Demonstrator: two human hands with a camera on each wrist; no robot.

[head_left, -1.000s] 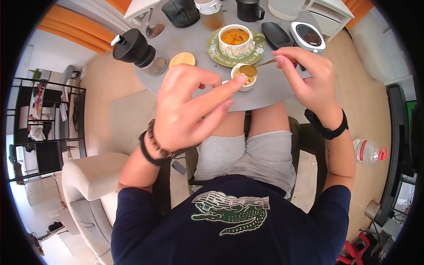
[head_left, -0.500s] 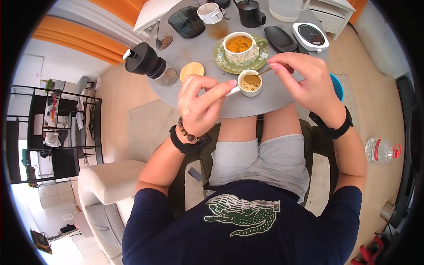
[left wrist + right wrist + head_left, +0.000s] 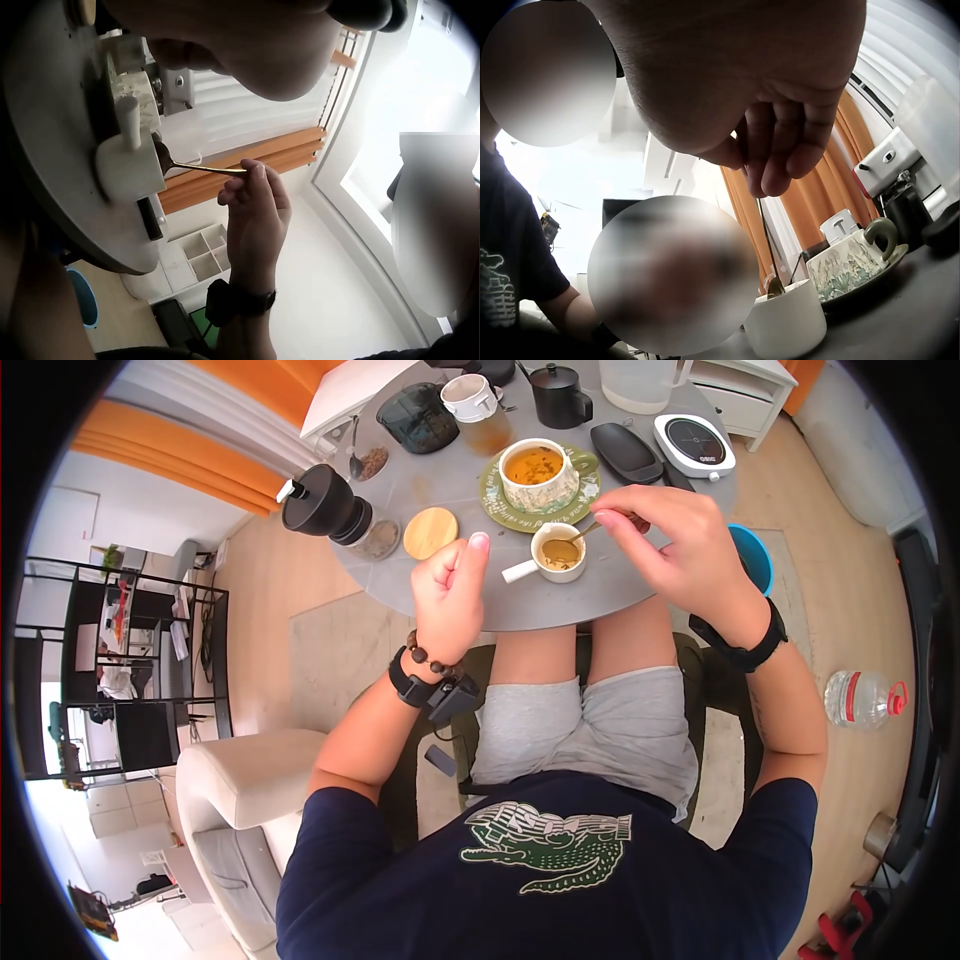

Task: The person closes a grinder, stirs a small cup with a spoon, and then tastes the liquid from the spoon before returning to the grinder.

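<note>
**Gold spoon dips into a small white cup**

Gold-coloured metal spoon (image 3: 580,536), slim-handled, has its bowl inside the small white ceramic cup with a stubby side handle (image 3: 556,552), which stands near the front edge of the round grey surface (image 3: 455,470). The right hand (image 3: 680,550) pinches the far end of the spoon's handle between thumb and fingertips, the other fingers curled in above it. The left hand (image 3: 450,595) hovers just left of the cup with its fingers curled into a loose fist; it holds nothing and does not touch the cup's handle. The cup holds a brownish, speckled mix.

Just behind the cup sits a white floral teacup (image 3: 537,472) of amber liquid on a green saucer (image 3: 500,500). A round wooden lid (image 3: 431,532) lies to the left, beside a black hand grinder (image 3: 318,503).
</note>
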